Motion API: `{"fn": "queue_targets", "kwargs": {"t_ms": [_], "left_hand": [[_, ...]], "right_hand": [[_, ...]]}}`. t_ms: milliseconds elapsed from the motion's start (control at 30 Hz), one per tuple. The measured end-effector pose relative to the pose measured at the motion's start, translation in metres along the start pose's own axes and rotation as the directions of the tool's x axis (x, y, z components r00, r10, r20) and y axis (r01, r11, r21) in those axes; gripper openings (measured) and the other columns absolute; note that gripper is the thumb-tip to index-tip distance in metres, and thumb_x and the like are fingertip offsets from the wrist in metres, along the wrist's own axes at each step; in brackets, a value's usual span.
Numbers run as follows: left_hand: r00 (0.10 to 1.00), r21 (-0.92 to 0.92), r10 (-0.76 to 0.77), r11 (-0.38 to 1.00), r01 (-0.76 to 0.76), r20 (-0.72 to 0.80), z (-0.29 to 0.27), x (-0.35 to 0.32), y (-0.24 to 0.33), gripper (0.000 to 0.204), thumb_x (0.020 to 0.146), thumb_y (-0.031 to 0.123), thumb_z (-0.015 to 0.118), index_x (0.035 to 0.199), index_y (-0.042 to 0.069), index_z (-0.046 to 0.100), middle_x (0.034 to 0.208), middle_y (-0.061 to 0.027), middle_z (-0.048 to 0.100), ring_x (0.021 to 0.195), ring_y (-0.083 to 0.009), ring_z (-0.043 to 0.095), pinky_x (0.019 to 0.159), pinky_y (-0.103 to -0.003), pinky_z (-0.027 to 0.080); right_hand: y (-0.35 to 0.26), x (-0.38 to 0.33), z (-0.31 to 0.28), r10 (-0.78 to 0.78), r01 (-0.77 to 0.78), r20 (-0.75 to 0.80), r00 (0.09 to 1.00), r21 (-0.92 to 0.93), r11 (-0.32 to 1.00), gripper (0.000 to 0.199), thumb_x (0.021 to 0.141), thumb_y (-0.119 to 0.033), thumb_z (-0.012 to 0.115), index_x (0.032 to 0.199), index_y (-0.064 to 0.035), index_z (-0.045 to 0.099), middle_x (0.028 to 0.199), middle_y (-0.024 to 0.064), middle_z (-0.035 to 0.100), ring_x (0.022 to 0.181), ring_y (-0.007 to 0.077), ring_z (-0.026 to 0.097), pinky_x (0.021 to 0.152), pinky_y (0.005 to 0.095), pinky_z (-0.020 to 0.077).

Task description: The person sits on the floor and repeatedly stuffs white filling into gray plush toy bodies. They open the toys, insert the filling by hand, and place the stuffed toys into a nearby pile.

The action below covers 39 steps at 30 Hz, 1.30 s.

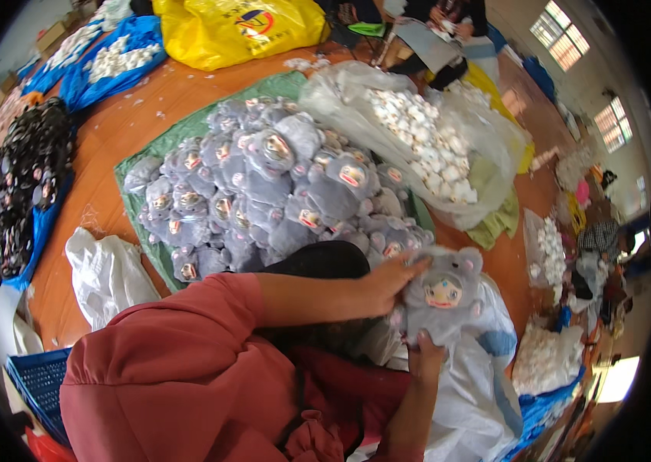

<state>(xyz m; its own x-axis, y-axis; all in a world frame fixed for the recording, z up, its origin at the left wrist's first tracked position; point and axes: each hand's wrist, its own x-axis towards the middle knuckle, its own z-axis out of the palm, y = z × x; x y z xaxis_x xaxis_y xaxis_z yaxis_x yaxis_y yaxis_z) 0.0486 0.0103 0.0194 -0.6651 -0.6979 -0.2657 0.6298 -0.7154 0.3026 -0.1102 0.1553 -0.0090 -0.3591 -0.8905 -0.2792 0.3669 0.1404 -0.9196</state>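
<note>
Head view: two hands (387,286), partly closed, hold one grey plush doll (447,296); one doll heap (264,189) leftward.

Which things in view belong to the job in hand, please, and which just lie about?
Job, apparently:
grey plush toy in left hand and right hand
grey toy pile
white sack below, perhaps

Lying about, seemingly:
yellow bag
blue basket
black items
</note>
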Motion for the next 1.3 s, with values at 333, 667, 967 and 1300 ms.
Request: {"fn": "queue_targets", "kwargs": {"t_ms": [333, 667, 967, 1300], "left_hand": [[0.876, 0.642, 0.48, 0.684, -0.347, -0.038, 0.003, 0.006, 0.226, 0.028, 0.092, 0.019, 0.07, 0.114, 0.005, 0.062, 0.101, -0.0096, 0.071, 0.085, -0.0186, 0.069, 0.077, -0.034, 0.059], [0.854, 0.621, 0.469, -0.744, 0.246, 0.224, -0.14, 0.025, 0.225, 0.062, 0.092, 0.053, 0.057, 0.143, 0.019, 0.048, 0.155, -0.0123, 0.034, 0.139, -0.0364, 0.038, 0.112, -0.057, 0.03], [0.878, 0.56, 0.442, -0.781, 0.276, 0.185, -0.165, 0.007, 0.188, 0.059, 0.09, 0.046, 0.062, 0.141, 0.019, 0.051, 0.162, -0.002, 0.019, 0.143, -0.0368, 0.03, 0.113, -0.062, 0.024], [0.783, 0.542, 0.456, -0.82, 0.184, 0.424, -0.198, 0.023, 0.202, 0.057, 0.083, 0.03, 0.07, 0.135, 0.014, 0.054, 0.146, -0.0157, 0.045, 0.133, -0.0367, 0.043, 0.108, -0.051, 0.037]], "right_hand": [[-0.001, 0.0, -0.001, 0.23, -0.121, 0.185, 0.955, -0.464, 0.878, 0.035, 0.096, -0.016, 0.063, 0.125, -0.0002, 0.052, 0.103, 0.012, 0.07, 0.085, 0.0147, 0.065, 0.076, 0.0266, 0.0526], [0.002, 0.01, 0.007, 0.187, -0.106, 0.128, 0.974, -0.473, 0.875, 0.025, 0.097, -0.013, 0.059, 0.118, 0.0012, 0.057, 0.099, 0.0128, 0.07, 0.084, 0.0153, 0.065, 0.074, 0.0266, 0.0528], [-0.007, 0.01, -0.014, -0.178, 0.111, -0.189, 0.966, -0.318, 0.941, 0.016, 0.098, -0.011, 0.058, 0.109, 0.0003, 0.062, 0.089, 0.0087, 0.068, 0.075, 0.0139, 0.062, 0.07, 0.0264, 0.0514], [0.031, -0.084, -0.165, -0.234, 0.133, -0.717, 0.657, -0.195, 0.972, 0.021, 0.097, -0.015, 0.06, 0.114, -0.0034, 0.061, 0.094, 0.0074, 0.068, 0.081, 0.0149, 0.063, 0.074, 0.028, 0.053]]}}
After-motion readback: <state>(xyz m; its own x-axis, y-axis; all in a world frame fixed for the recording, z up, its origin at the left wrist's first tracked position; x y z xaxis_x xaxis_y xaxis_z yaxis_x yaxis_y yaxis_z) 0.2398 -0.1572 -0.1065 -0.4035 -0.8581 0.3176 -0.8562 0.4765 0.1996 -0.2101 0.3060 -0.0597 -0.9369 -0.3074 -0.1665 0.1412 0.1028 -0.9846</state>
